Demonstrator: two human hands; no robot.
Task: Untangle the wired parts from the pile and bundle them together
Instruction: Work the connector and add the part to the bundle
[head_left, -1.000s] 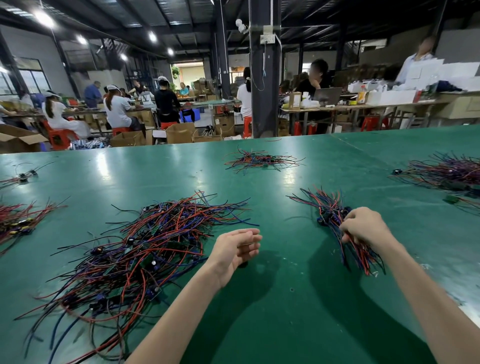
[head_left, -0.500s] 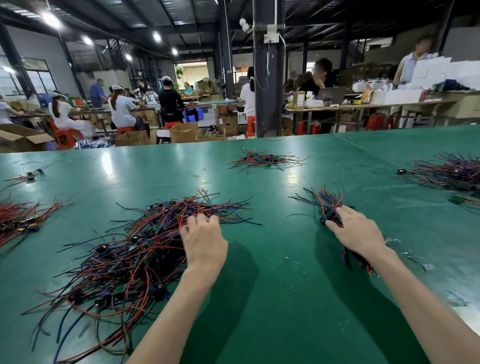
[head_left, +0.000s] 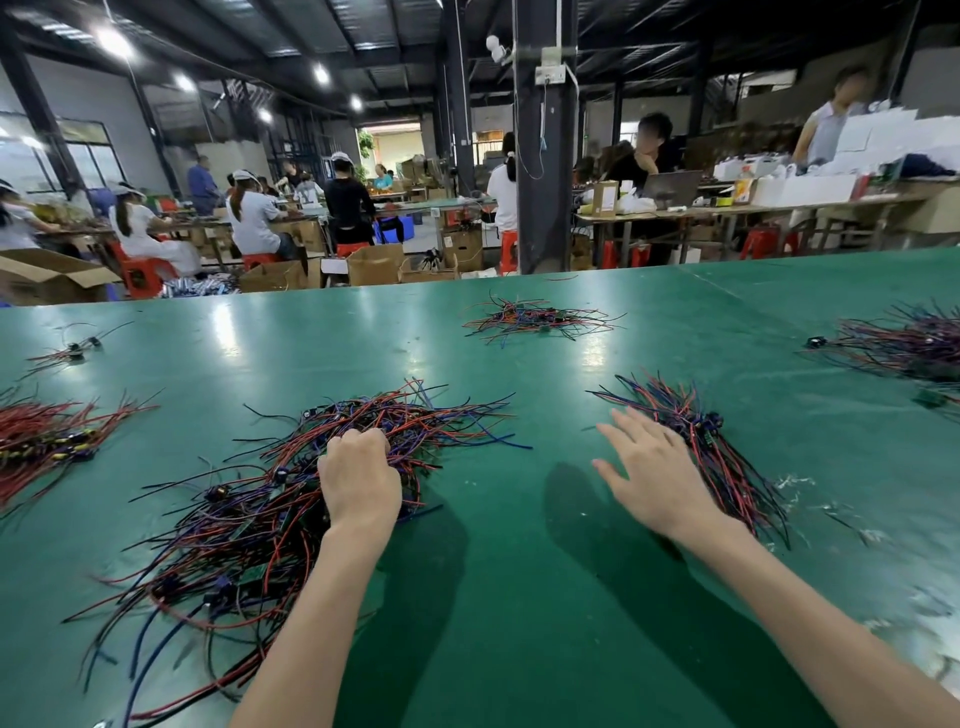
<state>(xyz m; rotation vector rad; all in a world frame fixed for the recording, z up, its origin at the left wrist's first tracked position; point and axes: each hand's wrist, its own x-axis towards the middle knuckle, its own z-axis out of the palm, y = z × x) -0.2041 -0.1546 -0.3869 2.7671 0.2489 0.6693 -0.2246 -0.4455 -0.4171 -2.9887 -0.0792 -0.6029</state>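
Fingers (head_left: 363, 441) of the left hand (head_left: 361, 483) curl down into the tangled pile (head_left: 244, 530) at near left on the green counter (head_left: 519, 597), clamped on a clump of red, blue and black wires; the right hand (head_left: 657, 478) lies flat, its fingers spread apart, just left of the sorted bundle (head_left: 727, 467) and holding nothing; whether it touches the bundle I cannot tell; a fast pull on the clump would likely drag neighbouring loops along and tighten knots, and a careless right hand could scatter the aligned bundle
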